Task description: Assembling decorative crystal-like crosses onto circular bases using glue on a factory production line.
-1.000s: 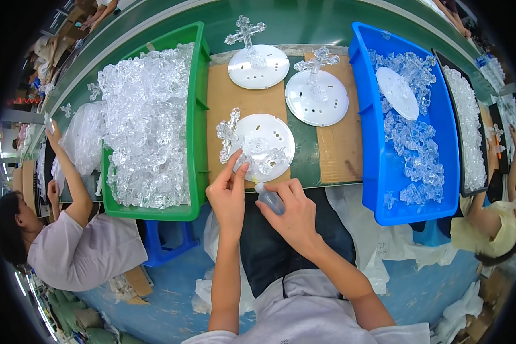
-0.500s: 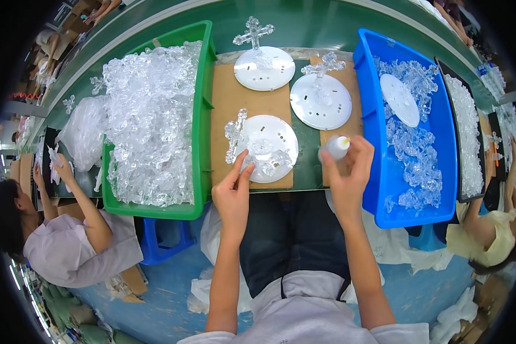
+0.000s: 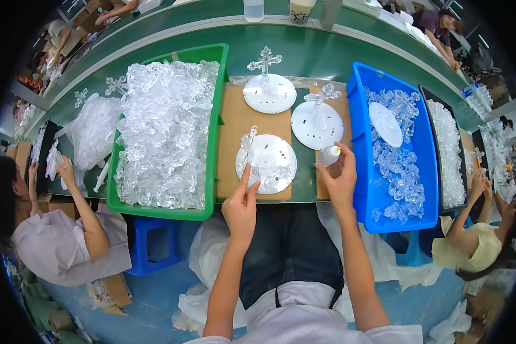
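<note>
My left hand [image 3: 241, 212] reaches to the near white round disc [image 3: 281, 152]. Its thumb and forefinger close at the disc's left edge on what looks like a clear plastic cross [image 3: 248, 145]; the exact grip is hard to see through the clear plastic. More clear ornate plastic shows over the disc's lower half. My right hand [image 3: 343, 178] grips a small white bottle [image 3: 328, 156] with a yellowish tip, just right of that disc. Behind, two more clear crosses [image 3: 265, 59] [image 3: 322, 93] stand upright on white discs [image 3: 269, 103] [image 3: 316, 135].
A green crate [image 3: 215, 132] heaped with clear plastic pieces [image 3: 166, 126] stands at left. At right, a blue crate [image 3: 361, 189] holds similar pieces and a white disc [image 3: 386, 124]. Brown cardboard [image 3: 228, 132] lies under the discs. Co-workers sit at both sides; two cups [image 3: 254, 10] [image 3: 300, 10] stand far back.
The whole view has tilted, showing more of the far table. The cross by my left fingers has shifted right against its disc. My right hand has moved slightly left with the bottle.
</note>
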Tool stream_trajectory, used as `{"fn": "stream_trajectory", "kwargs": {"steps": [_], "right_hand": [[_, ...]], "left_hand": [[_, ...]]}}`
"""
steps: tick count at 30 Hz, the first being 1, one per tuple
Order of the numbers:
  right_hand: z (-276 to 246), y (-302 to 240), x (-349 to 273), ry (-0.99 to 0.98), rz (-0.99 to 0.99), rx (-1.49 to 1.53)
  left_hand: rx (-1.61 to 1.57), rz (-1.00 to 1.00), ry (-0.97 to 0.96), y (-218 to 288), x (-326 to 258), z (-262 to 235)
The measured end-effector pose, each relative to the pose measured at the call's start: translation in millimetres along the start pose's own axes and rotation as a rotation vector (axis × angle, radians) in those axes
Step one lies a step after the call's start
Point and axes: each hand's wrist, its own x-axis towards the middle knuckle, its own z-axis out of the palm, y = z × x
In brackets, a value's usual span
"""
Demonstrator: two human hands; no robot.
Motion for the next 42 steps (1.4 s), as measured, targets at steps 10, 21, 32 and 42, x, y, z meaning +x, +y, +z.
{"fn": "stream_trajectory", "kwargs": {"steps": [10, 21, 32, 42], "right_hand": [[-31.3, -162.6, -0.9, -0.396, -0.519, -0.348], [17.8, -176.1, 115.8, -1.046, -1.151, -0.720], [-3.5, -95.6, 392.0, -0.578, -0.662, -0.668], [93.9, -61.1, 324.5, -0.825, -0.767, -0.426]], "left_hand": [[-0.121, -0.034, -0.006, -4.7, -60.2, -30.5], [-0.176, 0.088, -0.161, 12.2, -60.7, -66.1], [-0.037, 0.130, 0.031, 36.8, -29.9, -146.3], [0.635, 0.332, 0.104, 13.0, 76.8, -145.9]]}}
